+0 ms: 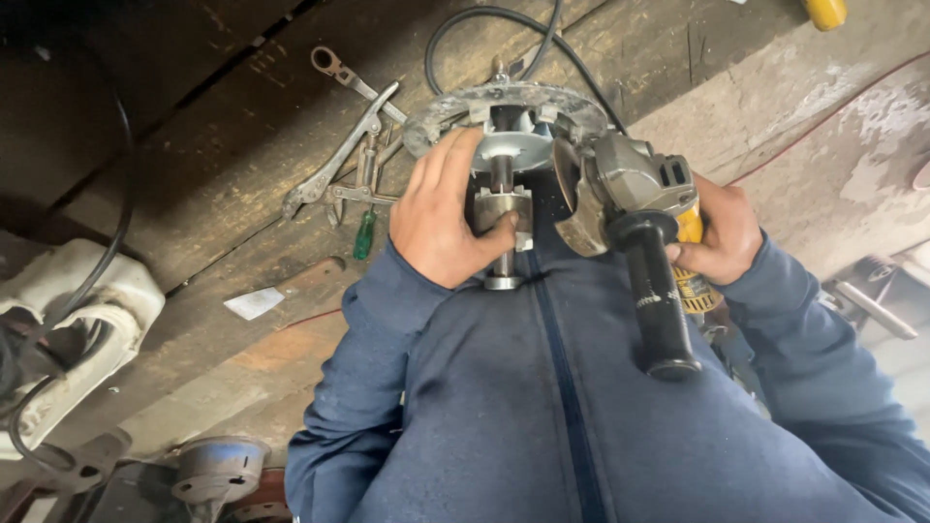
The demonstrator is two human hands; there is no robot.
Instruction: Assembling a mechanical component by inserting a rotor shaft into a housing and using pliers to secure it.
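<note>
My left hand point(444, 221) grips a metal shaft assembly point(504, 208) with a round flanged plate point(504, 114) at its far end, held against my blue jacket. My right hand point(719, 235) holds a grey and yellow angle grinder point(639, 184). Its black side handle point(657, 302) points toward me. The grinder's disc point(573, 199) sits close beside the shaft, on its right side.
On the dark wooden floor lie locking pliers point(334, 160), a wrench point(344, 76) and a green-handled screwdriver point(364, 234). A scraper point(281, 289) lies nearer. A black cable point(504, 24) loops behind the plate. A white machine point(73, 329) stands at left, a metal part point(218, 470) bottom left.
</note>
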